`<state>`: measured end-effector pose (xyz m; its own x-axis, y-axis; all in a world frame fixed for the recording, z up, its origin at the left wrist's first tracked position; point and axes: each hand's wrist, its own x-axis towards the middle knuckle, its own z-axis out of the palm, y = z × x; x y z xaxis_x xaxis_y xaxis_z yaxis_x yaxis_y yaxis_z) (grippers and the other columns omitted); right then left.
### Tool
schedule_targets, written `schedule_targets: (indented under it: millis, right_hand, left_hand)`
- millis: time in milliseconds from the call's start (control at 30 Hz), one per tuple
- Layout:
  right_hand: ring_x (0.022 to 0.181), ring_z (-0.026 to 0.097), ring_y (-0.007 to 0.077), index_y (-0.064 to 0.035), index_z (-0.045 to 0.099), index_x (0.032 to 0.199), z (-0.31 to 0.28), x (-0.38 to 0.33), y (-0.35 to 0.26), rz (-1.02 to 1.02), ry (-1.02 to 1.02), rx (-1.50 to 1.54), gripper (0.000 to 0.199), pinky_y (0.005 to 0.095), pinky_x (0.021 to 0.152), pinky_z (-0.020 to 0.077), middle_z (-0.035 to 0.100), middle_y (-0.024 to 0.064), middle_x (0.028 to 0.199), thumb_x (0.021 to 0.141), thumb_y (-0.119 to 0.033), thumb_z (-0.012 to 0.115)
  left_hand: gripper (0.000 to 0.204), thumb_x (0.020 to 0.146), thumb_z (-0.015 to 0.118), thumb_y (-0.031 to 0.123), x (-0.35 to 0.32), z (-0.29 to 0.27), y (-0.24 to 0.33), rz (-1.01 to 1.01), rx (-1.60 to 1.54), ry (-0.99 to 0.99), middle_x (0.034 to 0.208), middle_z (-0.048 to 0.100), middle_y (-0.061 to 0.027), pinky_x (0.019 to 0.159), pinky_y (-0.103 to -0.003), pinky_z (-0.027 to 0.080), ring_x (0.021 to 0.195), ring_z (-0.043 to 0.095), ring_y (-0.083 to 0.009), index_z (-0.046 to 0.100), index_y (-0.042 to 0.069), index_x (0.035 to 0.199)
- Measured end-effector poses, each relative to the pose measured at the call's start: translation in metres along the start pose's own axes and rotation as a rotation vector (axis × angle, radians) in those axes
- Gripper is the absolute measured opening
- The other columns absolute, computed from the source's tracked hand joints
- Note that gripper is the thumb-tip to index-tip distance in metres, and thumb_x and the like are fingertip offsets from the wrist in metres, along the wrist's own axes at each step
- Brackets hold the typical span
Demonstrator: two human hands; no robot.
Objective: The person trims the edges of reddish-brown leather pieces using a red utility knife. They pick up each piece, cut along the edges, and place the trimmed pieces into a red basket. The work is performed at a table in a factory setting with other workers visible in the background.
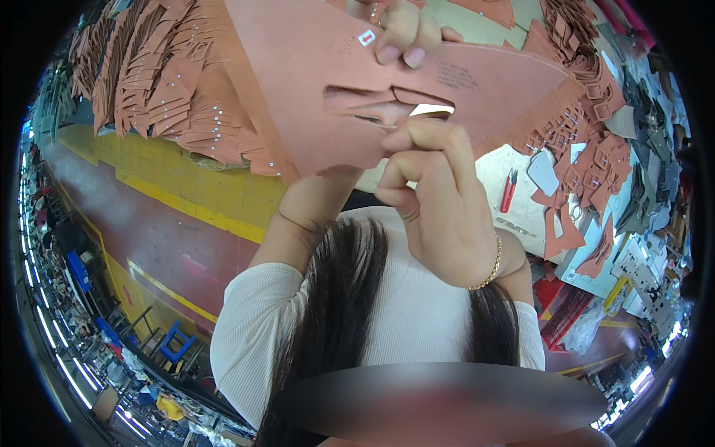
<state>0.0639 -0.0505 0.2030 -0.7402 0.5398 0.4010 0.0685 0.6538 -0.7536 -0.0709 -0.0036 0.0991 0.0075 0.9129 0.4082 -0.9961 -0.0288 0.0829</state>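
A large terracotta, leather-like panel (298,67) is held up in front of me, with a narrow slit across its middle and a small white sticker (366,38) near its top. My left forearm passes behind it, and the fingers of my left hand (408,33) curl closed over its upper edge. My right hand (443,197) is bent in a pinch at the lower lip of the slit. Its fingertips touch the panel there, and part of the thumb side is hidden. Light shows through the right end of the slit.
Stacked terracotta pieces (171,89) lie at the left. More cut pieces (592,160) with square openings are heaped at the right. A red-handled tool (509,191) and a slim metal tool (514,225) rest on the pale tabletop (488,175). A red crate (570,322) stands lower right.
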Motion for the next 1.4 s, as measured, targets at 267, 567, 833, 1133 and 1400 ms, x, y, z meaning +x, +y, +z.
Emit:
schedule_targets:
  millis: [267, 567, 833, 1133, 1400]
  right_hand:
    - [0.088, 0.059, 0.0232, -0.001, 0.057, 0.083, -0.049, 0.036, 0.003, -0.067, 0.165, -0.276, 0.009, 0.0315, 0.074, 0.0491, 0.059, 0.0112, 0.102, 0.079, -0.002, 0.065]
    - [0.095, 0.053, 0.0287, -0.0026, 0.056, 0.084, -0.064, 0.084, 0.049, -0.056, -0.415, 0.015, 0.011, 0.0352, 0.085, 0.0431, 0.05, 0.0117, 0.1, 0.087, -0.012, 0.063]
    - [0.07, 0.059, 0.0135, -0.002, 0.06, 0.087, -0.039, 0.055, 0.063, 0.109, -0.123, -0.074, 0.008, 0.0245, 0.065, 0.0482, 0.058, 0.0065, 0.1, 0.081, -0.001, 0.065]
    - [0.084, 0.061, 0.0174, -0.0032, 0.066, 0.082, -0.045, 0.044, 0.073, -0.043, -0.043, -0.114, 0.013, 0.029, 0.067, 0.0504, 0.057, 0.0035, 0.098, 0.074, -0.007, 0.074]
    - [0.091, 0.058, 0.019, -0.0007, 0.063, 0.081, -0.045, 0.041, 0.079, 0.101, -0.158, 0.117, 0.009, 0.0299, 0.068, 0.0494, 0.052, 0.0058, 0.101, 0.08, -0.006, 0.07]
  left_hand:
    - [0.036, 0.091, 0.052, 0.048, 0.001, 0.005, 0.002, 0.01, 0.038, 0.12, 0.088, 0.055, -0.001, 0.093, -0.04, 0.045, 0.092, 0.056, -0.0195, 0.052, 0.016, 0.107]
    - [0.038, 0.09, 0.052, 0.049, -0.003, 0.01, -0.01, -0.024, 0.069, 0.258, 0.088, 0.055, -0.0014, 0.092, -0.04, 0.046, 0.092, 0.057, -0.0198, 0.052, 0.016, 0.109]
    - [0.04, 0.09, 0.052, 0.05, -0.005, 0.012, -0.011, -0.036, 0.074, 0.282, 0.089, 0.055, -0.0018, 0.091, -0.04, 0.047, 0.092, 0.057, -0.02, 0.052, 0.016, 0.11]
    - [0.042, 0.09, 0.053, 0.051, -0.007, 0.012, -0.011, -0.058, 0.085, 0.328, 0.09, 0.056, -0.0022, 0.09, -0.041, 0.048, 0.092, 0.058, -0.0203, 0.052, 0.016, 0.112]
    - [0.043, 0.09, 0.053, 0.052, -0.014, 0.018, -0.011, -0.1, 0.089, 0.409, 0.091, 0.056, -0.0026, 0.089, -0.041, 0.049, 0.092, 0.058, -0.0205, 0.052, 0.016, 0.114]
